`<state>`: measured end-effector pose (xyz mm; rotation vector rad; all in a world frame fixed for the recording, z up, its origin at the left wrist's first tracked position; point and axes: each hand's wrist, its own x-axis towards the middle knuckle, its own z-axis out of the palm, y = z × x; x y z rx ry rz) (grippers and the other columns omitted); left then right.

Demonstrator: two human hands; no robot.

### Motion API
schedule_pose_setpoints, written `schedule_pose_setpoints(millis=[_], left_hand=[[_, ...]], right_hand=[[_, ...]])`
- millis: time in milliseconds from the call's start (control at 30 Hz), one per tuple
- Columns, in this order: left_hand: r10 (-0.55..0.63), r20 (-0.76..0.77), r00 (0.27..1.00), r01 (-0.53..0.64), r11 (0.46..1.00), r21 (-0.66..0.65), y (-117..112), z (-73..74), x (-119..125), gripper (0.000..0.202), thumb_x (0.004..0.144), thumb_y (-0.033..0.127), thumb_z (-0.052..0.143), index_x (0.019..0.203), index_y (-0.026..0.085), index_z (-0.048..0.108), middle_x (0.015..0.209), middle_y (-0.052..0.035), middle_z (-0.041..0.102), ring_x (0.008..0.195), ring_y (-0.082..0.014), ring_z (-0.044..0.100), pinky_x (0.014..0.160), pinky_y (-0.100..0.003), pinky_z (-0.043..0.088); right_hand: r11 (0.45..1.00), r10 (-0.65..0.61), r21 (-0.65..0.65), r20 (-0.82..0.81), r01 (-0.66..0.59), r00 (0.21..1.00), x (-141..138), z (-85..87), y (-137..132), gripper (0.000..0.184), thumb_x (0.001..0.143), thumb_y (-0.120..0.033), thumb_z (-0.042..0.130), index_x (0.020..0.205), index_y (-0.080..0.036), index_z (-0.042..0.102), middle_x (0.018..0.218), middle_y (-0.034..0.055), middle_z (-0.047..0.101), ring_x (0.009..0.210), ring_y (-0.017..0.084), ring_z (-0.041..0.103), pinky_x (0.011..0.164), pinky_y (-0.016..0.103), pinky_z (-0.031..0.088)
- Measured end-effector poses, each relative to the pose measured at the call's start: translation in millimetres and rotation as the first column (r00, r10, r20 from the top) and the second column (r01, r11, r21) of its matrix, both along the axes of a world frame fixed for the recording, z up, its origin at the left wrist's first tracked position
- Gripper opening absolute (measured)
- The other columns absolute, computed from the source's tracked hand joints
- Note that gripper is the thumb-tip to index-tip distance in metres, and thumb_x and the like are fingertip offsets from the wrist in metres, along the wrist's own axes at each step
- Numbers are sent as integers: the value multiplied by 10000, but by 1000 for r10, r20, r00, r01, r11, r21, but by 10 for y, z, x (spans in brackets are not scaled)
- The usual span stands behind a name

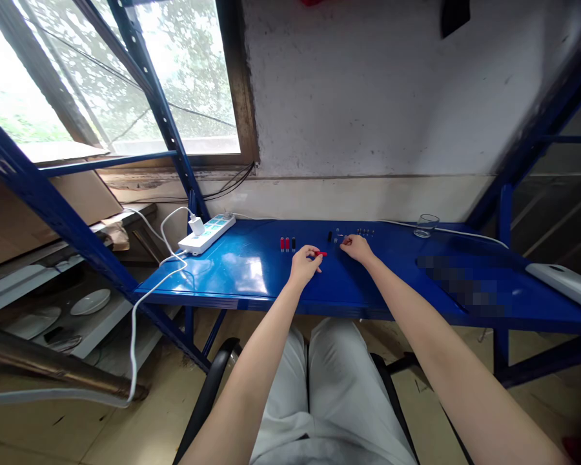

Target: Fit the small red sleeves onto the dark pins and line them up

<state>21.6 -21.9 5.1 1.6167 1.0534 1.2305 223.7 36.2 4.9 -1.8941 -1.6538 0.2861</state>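
My left hand [304, 261] rests on the blue metal table [252, 271], its fingers pinched on a small red piece [321, 254]. My right hand [356, 247] lies just to the right, its fingers curled over tiny dark parts [337, 239] that I cannot make out. Left of my hands stand two small red pieces and a black one [287, 243] in a row. Behind my right hand is a row of tiny dark parts [365, 231].
A white power strip [207, 234] with a plugged charger and white cable lies at the table's left back. A clear glass [425, 225] stands at the right back. A white device [564, 279] sits at the far right. Blue rack posts flank the table; plates rest on a low shelf [90, 302].
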Motion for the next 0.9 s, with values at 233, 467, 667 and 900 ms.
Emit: schedule_pose_setpoints(millis=[233, 467, 667, 900], left_hand=[[8, 11, 1000, -8, 1000, 2, 14, -21, -4, 130, 743, 218, 588, 857, 168, 551, 753, 12, 576, 444, -60, 564, 453, -178, 428], [6, 7, 1000, -6, 1000, 14, 2, -13, -16, 138, 743, 244, 595, 850, 165, 561, 730, 14, 572, 452, -62, 563, 447, -178, 419], [17, 8, 1000, -17, 1000, -4, 14, -16, -8, 143, 729, 230, 611, 843, 160, 563, 722, 8, 578, 446, -60, 553, 439, -174, 416], [11, 12, 1000, -11, 1000, 11, 30, -47, -2, 150, 727, 242, 615, 843, 160, 565, 717, 14, 577, 451, -55, 556, 451, -168, 419]], right_hand=[[1000, -7, 15, -5, 7, 1000, -62, -63, 43, 116, 685, -242, 579, 754, -159, 622, 783, 83, 673, 679, 163, 600, 548, 223, 390], [1000, 2, 24, 10, -2, 1000, -92, -111, 56, 147, 686, -291, 578, 752, -170, 631, 781, 68, 669, 690, 171, 599, 555, 236, 381], [1000, -31, -2, 15, 31, 999, -111, -130, 77, 168, 689, -303, 596, 774, -170, 655, 799, 80, 669, 725, 187, 608, 577, 247, 394], [999, -34, -33, 19, 35, 999, -123, -93, 81, 189, 704, -315, 603, 794, -161, 665, 814, 73, 674, 748, 183, 620, 610, 239, 418]])
